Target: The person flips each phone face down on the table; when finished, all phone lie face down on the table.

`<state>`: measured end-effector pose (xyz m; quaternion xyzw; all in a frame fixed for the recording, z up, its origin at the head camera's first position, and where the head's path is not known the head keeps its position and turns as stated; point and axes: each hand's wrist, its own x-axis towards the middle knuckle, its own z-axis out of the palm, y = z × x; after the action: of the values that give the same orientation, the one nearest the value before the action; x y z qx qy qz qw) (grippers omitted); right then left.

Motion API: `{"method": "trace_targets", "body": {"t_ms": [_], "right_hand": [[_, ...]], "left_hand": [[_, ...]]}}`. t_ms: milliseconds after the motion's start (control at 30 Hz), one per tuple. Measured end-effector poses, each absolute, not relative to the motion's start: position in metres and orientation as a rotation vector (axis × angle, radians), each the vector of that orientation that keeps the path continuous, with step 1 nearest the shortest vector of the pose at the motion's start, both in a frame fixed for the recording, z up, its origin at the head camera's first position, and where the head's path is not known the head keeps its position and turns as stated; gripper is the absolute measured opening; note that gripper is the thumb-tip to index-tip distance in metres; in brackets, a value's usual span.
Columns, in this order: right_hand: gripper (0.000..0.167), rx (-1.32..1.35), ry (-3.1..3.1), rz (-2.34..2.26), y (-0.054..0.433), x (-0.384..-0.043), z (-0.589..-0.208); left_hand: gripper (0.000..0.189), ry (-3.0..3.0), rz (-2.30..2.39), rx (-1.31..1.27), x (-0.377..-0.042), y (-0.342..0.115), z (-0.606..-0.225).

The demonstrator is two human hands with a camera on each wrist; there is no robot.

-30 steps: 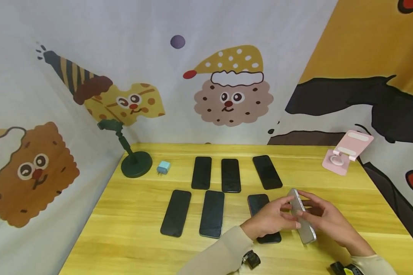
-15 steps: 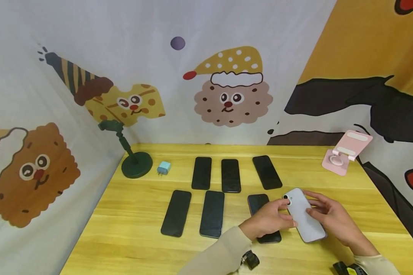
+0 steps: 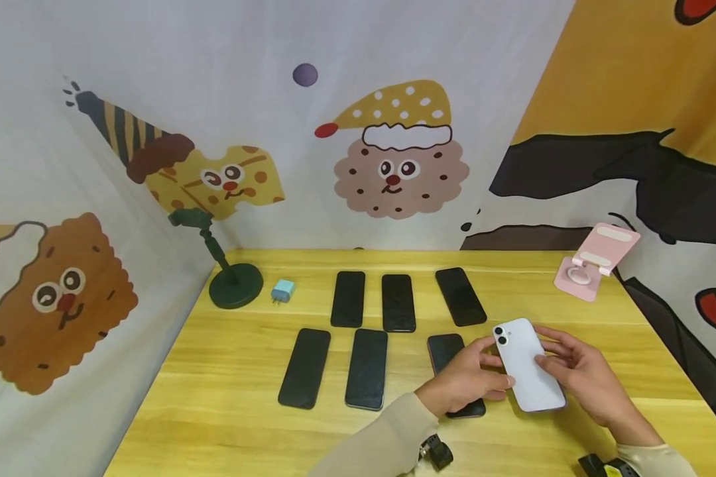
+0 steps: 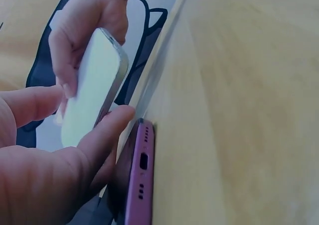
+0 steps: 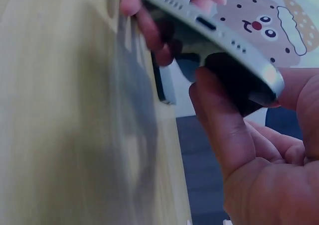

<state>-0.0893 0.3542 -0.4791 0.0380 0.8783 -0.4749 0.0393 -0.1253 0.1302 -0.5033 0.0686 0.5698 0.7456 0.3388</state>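
Observation:
A white smartphone [image 3: 528, 371] is held above the table, its back with two camera lenses facing up and its dark screen side [image 5: 229, 78] facing down. My right hand [image 3: 585, 374] grips the long right edge, thumb on the back and fingers underneath. At the opposite edge, my left hand [image 3: 468, 377] holds the phone lightly, with the thumb at the back's rim and fingers at the screen side. Below the left hand lies a dark-screened smartphone with a reddish-purple frame [image 4: 141, 175], partly covered by that hand.
Several black-screened smartphones lie face up in two rows, including one front-left phone [image 3: 305, 368] and one back-right phone [image 3: 461, 296]. A dark green stand [image 3: 236, 286] and blue charger plug [image 3: 283, 290] are at the back left. A pink folding phone stand [image 3: 599, 262] is at the back right.
The white smartphone has turned from nearly edge-on to showing its whole back, and its top has risen slightly. Both hands stay at its two edges. The other phones have not moved.

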Motion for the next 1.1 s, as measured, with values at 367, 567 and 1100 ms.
{"method": "trace_targets", "body": {"t_ms": [367, 567, 1100], "right_hand": [[0.070, 0.223, 2.649, -1.287, 0.366, -0.097, -0.492], [0.072, 0.239, 2.657, -1.194, 0.370, -0.105, -0.497], [0.064, 0.209, 2.774, -1.029, 0.361, -0.113, -0.491]], "left_hand": [[0.076, 1.664, 1.872, 0.164, -0.124, 0.131, -0.500], [0.074, 1.789, 1.793, 0.141, -0.124, 0.130, -0.493], [0.058, 1.755, 1.814, 0.066, -0.129, 0.128, -0.491]]}}
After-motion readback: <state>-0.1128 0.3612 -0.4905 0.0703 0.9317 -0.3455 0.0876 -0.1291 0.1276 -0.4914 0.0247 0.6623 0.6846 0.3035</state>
